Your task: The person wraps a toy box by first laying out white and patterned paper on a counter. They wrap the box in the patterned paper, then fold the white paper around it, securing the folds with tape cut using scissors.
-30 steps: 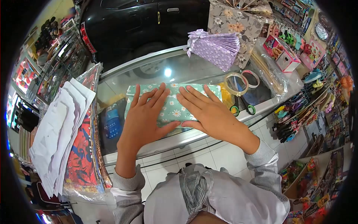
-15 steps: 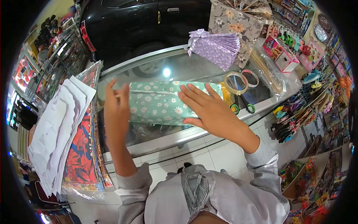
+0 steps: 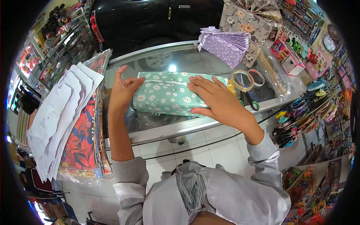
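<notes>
A package in green daisy-print paper lies on the glass counter, with a paper edge running along its upper part. My right hand rests flat on its right half, fingers spread. At its upper left corner is my left hand, the thumb touching the paper and the index finger raised apart. Just right of the package are two tape rolls and green-handled scissors, partly covered by the tape.
White paper sheets lie over printed wrapping sheets at the left. A purple pleated package, a brown floral package and a pink box stand at the back right. A black car is behind the counter.
My left hand has moved in to touch the package's left end, its fingers changing shape. My right hand stays on the paper. The whole view has shifted slightly.
</notes>
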Tool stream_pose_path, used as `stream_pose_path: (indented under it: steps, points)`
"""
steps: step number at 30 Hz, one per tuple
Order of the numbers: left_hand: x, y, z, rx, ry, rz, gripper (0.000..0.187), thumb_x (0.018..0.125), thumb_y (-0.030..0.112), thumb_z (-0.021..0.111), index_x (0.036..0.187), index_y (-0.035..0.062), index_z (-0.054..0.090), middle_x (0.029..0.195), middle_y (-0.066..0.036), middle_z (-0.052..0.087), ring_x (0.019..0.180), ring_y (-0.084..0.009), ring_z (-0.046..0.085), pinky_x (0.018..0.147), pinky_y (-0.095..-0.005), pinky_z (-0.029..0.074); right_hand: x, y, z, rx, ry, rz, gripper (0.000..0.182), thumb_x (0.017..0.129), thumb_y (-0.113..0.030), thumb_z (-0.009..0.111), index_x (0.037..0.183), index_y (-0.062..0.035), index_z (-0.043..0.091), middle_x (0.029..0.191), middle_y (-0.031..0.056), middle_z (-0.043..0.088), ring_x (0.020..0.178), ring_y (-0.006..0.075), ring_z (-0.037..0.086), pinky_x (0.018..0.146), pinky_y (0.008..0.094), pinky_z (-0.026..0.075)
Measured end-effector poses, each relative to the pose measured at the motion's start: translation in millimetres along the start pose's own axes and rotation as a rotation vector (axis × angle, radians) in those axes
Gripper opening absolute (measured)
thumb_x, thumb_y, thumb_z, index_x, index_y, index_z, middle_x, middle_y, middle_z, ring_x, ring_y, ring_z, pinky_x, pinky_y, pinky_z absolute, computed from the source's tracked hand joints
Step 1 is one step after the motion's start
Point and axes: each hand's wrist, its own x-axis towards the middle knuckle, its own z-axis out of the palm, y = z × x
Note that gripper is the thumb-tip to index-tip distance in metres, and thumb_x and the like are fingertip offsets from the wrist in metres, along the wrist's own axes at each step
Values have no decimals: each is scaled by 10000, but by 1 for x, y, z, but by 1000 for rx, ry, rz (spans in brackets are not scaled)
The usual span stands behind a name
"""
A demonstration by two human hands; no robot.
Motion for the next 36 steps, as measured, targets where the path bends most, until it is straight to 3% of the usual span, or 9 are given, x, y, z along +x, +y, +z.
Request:
stream_pose_path:
  steps: [2,5,8,11,14,18,20,26,36]
  points:
    - [-10,10,2,458,152,212,625,773,26,709,1318,37,404,1080,-128,605,925,-136,603,775,-278,487,0,1,1,7,-2,8,629,824,-416,611,1330,-88,435,1391,104,420,1307,273,370,1078,483,271]
    - [-33,48,15,536,-89,749,554,769,125,725,1271,73,496,1258,-120,526,1142,-224,532,960,-352,412,0,1,0,-17,-8,-1,640,824,-424,610,1330,-78,428,1383,102,430,1299,271,381,1073,485,276]
    - [-61,61,40,872,-279,876,604,786,302,692,1296,64,475,1322,-117,499,1243,-301,454,1067,-408,319,1,-1,-3,58,-7,22,640,845,-476,561,1299,-46,426,1356,157,444,1293,298,384,1073,498,263]
    - [-59,35,55,842,-367,811,652,769,382,653,1308,69,463,1344,-121,478,1238,-297,450,1076,-437,317,2,-1,-12,160,-49,72,666,832,-436,620,1312,-30,400,1353,166,448,1283,296,406,1073,459,277]
    - [-62,34,56,862,-344,796,659,759,397,640,1310,81,464,1347,-109,479,1238,-278,452,1075,-427,325,-5,27,-32,638,-21,16,649,832,-364,657,1318,-17,402,1349,153,458,1270,269,427,1064,401,300]
    - [-58,35,54,859,-391,777,660,752,386,640,1319,101,459,1361,-80,471,1262,-267,430,1098,-452,267,-27,60,-72,677,189,131,531,876,-176,581,1346,-15,395,1366,115,442,1287,237,401,1082,373,276]
    - [-53,36,44,848,-447,768,657,746,365,651,1324,120,460,1369,-58,468,1276,-259,420,1122,-485,194,-37,64,-68,692,94,201,498,887,-144,550,1348,-28,402,1374,103,438,1287,228,402,1075,372,289]
    - [-39,50,2,882,-629,631,751,654,115,746,1341,180,448,1403,-2,438,1303,-212,401,1116,-569,6,-31,48,-11,683,-28,23,522,805,-55,576,1310,-67,442,1310,117,488,1201,265,478,1008,358,371]
    - [-46,58,1,858,-667,544,823,570,-43,704,1329,179,475,1239,-89,470,1297,-323,378,1094,-607,44,-16,16,8,692,45,-81,495,761,-56,607,1247,-90,519,1233,137,515,1128,320,509,945,374,419]
